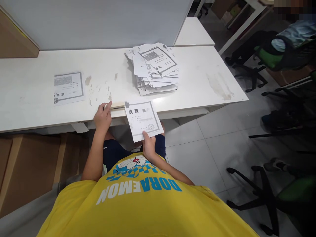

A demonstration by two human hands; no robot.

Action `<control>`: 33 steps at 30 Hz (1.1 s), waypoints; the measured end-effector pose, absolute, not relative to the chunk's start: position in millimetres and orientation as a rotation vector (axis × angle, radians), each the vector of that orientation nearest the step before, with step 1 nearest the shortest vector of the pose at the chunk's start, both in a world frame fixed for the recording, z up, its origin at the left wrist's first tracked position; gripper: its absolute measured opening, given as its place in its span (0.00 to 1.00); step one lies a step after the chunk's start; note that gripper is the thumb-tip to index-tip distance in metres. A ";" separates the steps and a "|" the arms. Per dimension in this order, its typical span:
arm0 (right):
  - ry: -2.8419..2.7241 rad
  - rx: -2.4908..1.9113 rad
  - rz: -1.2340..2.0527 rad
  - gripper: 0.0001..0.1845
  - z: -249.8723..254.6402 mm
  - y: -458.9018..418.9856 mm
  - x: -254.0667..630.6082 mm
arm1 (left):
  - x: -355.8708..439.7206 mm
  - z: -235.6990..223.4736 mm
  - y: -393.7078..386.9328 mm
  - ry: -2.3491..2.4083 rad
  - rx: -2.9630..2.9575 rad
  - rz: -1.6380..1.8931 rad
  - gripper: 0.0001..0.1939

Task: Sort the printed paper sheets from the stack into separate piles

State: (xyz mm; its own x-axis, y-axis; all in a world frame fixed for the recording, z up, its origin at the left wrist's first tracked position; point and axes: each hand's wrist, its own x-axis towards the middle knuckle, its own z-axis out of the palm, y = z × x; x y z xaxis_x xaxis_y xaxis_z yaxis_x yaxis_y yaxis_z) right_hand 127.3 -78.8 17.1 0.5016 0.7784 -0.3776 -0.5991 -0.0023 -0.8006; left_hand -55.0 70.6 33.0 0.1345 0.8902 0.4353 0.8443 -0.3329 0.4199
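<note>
My left hand (103, 115) is closed around the near end of a slim cream-coloured tool (117, 105), which looks like a stapler, at the desk's front edge. The tool's far end meets the upper left corner of a printed certificate sheet (143, 120); I cannot tell whether it grips the paper. Below, my right hand (148, 144) pinches the sheet's lower edge, thumb on top, holding it tilted above my lap. Beyond the sheet stands an uneven pile of similar printed papers (158, 70). One more printed sheet (69, 87) lies flat to the left.
The white desk (192, 75) has worn, stained patches, and a grey partition (106, 23) rises behind it. Cardboard boxes (32, 171) stand below on the left. Swivel chairs (264, 194) are on the right, where a seated person (293, 36) is partly visible.
</note>
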 end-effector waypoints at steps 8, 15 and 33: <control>-0.204 -1.150 1.142 0.34 18.8 -77.7 121.8 | -56.4 31.1 72.2 1.793 2.302 0.970 0.22; -0.185 -1.142 1.158 0.35 25.0 -80.5 122.5 | -49.6 25.6 70.5 1.675 2.283 1.108 0.24; -0.239 -1.124 1.164 0.35 29.7 -72.9 130.2 | -23.1 49.3 57.7 1.460 2.531 0.816 0.28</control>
State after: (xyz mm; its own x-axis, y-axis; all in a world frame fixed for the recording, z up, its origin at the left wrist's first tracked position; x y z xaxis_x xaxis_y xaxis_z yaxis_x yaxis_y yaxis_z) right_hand 130.2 -72.9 29.7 0.4383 0.8169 -0.3748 -0.6028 -0.0421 -0.7968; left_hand -23.1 57.7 49.3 0.3939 0.8297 0.3954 0.7716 -0.5323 0.3484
